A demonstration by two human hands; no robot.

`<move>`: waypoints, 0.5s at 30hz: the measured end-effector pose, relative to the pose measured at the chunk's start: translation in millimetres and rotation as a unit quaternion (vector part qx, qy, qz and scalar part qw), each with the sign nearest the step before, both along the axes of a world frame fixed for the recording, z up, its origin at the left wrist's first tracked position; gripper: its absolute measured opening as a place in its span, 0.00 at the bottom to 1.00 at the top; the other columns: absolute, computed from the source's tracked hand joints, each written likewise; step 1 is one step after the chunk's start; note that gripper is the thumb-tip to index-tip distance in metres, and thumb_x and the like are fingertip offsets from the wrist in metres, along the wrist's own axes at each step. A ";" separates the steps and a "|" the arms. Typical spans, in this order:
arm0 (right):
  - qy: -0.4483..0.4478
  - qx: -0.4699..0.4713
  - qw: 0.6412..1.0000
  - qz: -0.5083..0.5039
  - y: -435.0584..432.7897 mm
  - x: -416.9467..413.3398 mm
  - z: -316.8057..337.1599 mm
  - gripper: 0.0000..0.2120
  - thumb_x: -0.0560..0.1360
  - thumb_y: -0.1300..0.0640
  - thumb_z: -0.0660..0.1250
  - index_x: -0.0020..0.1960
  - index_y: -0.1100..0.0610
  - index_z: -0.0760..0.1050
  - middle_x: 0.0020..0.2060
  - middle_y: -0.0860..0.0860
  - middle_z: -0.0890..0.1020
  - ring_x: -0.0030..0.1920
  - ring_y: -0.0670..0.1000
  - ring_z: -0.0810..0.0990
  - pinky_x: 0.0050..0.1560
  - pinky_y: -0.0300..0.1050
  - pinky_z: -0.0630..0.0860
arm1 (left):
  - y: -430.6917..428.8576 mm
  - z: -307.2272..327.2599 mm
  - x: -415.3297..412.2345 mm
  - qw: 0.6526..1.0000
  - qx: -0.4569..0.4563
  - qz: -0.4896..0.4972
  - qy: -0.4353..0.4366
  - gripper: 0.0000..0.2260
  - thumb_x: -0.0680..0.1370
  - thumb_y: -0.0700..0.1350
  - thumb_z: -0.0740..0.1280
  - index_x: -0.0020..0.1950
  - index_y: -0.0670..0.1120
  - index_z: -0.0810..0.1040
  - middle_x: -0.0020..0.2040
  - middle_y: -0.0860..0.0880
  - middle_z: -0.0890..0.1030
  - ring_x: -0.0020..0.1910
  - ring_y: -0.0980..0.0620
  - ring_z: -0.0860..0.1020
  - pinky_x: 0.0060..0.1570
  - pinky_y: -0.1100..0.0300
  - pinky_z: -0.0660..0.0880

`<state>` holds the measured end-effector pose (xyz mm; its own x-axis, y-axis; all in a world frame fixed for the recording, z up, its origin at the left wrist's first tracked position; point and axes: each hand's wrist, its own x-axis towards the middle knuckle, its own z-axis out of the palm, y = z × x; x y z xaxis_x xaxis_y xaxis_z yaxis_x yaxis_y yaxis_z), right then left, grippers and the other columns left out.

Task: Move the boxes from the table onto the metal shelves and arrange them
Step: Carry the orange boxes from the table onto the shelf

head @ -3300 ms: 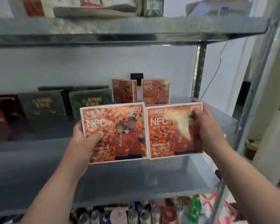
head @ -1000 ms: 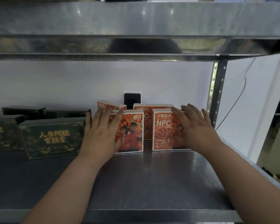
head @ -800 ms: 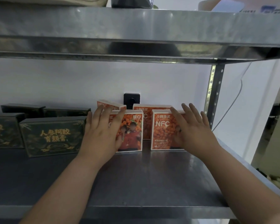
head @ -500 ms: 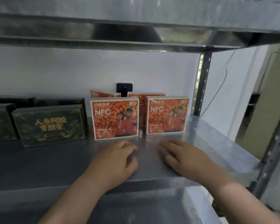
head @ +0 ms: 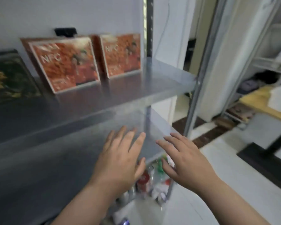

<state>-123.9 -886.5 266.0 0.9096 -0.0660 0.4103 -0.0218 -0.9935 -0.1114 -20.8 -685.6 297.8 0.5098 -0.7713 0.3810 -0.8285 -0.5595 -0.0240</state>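
Observation:
Two orange NFC boxes stand upright side by side on the metal shelf [head: 161, 75], the left orange box [head: 65, 62] and the right orange box [head: 122, 54], with more orange boxes partly hidden behind them. My left hand [head: 122, 156] and my right hand [head: 183, 158] hover empty, fingers spread, well in front of and below the boxes, over the lower shelf board [head: 55, 168]. The picture is blurred by head motion.
A dark green box [head: 8, 77] stands at the shelf's left. Shelf uprights [head: 199, 75] rise at the right. Bottles and packets [head: 152, 177] sit on the level below. A wooden table [head: 263, 103] with white items is at the far right, over a white floor.
Both hands set the two orange boxes on the shelf, let go and drew back toward me. The view has swung down and to the right.

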 end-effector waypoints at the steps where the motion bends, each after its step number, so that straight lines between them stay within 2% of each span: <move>1: 0.016 0.015 1.000 -0.010 -1.1 -18.1 -13.1 0.22 0.75 0.48 0.64 0.66 0.55 0.77 0.60 0.55 0.81 0.65 0.60 0.77 0.64 0.58 0.75 | -4.1 -15.2 -13.6 1.000 0.002 -0.023 0.012 0.27 0.74 0.55 0.62 0.70 0.45 0.75 0.65 0.42 0.77 0.67 0.37 0.73 0.66 0.40 0.70; 4: 0.071 0.061 0.995 -0.040 -5.0 -72.2 -50.7 0.20 0.75 0.50 0.64 0.64 0.56 0.78 0.57 0.55 0.81 0.60 0.58 0.79 0.58 0.54 0.78 | -18.3 -60.9 -56.5 0.995 0.019 -0.078 0.065 0.23 0.74 0.53 0.66 0.66 0.43 0.78 0.60 0.43 0.80 0.61 0.38 0.77 0.60 0.43 0.73; 9: 0.127 0.113 0.981 -0.093 -11.0 -157.1 -104.6 0.18 0.71 0.51 0.66 0.60 0.54 0.79 0.51 0.49 0.83 0.50 0.54 0.82 0.44 0.48 0.81 | -52.7 -112.0 -118.3 0.972 0.102 -0.125 0.169 0.22 0.74 0.55 0.63 0.64 0.47 0.77 0.57 0.49 0.79 0.57 0.44 0.77 0.55 0.49 0.74; 12: 0.186 0.152 0.963 -0.119 -18.1 -203.0 -134.9 0.20 0.72 0.48 0.64 0.62 0.54 0.77 0.52 0.50 0.83 0.52 0.54 0.82 0.45 0.51 0.81 | -72.3 -137.5 -151.0 0.954 0.178 -0.133 0.202 0.24 0.74 0.56 0.61 0.66 0.47 0.76 0.60 0.49 0.79 0.58 0.45 0.78 0.55 0.49 0.75; 15: 0.221 0.188 0.944 -0.159 -22.1 -246.7 -162.0 0.23 0.72 0.46 0.60 0.63 0.54 0.77 0.51 0.50 0.83 0.53 0.54 0.81 0.45 0.51 0.81 | -91.4 -157.7 -180.9 0.932 0.239 -0.159 0.220 0.25 0.73 0.57 0.60 0.66 0.46 0.76 0.59 0.47 0.80 0.56 0.45 0.79 0.51 0.48 0.77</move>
<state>-370.6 -908.6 104.0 0.8957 -0.4304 -0.1118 -0.4398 -0.8203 -0.3656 -201.7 -777.0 140.1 0.2516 -0.9382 -0.2377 -0.9391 -0.2961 0.1747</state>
